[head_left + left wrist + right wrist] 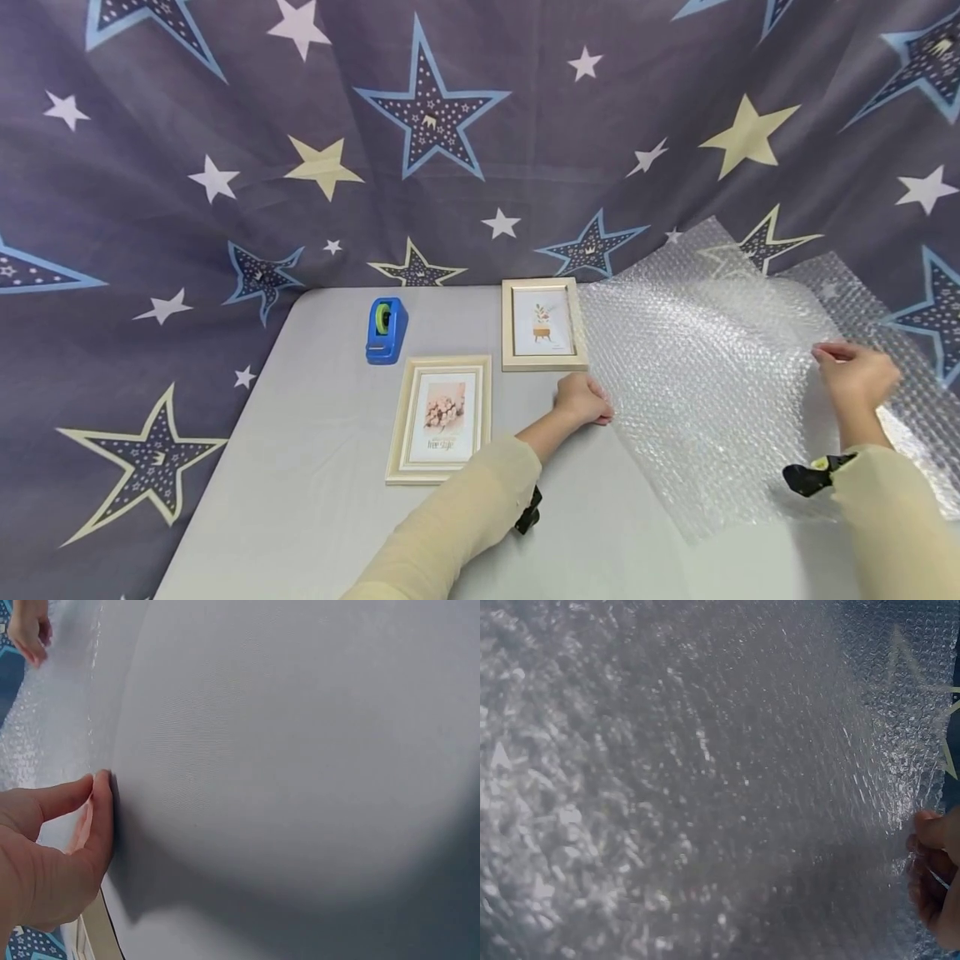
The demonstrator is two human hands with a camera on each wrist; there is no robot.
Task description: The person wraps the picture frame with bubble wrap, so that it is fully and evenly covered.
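A clear sheet of bubble wrap point(690, 392) spreads over the right part of the table, its far end rising against the curtain. My left hand point(582, 400) pinches the sheet's left edge low at the tabletop, just below the corner of a photo frame with a plant picture point(543, 325). In the left wrist view, thumb and fingertips of the left hand point(64, 851) meet on that edge. On the other side, my right hand point(858, 377) grips the wrap between thumb and curled fingers; the right wrist view shows the right hand point(936, 874) at the image's right edge.
A second cream photo frame point(401, 425) with a pink flower picture lies left of my left forearm. Behind it stands a blue tape dispenser point(385, 346) with a green roll. A star-patterned curtain point(525, 125) hangs along the back of the grey table point(300, 467).
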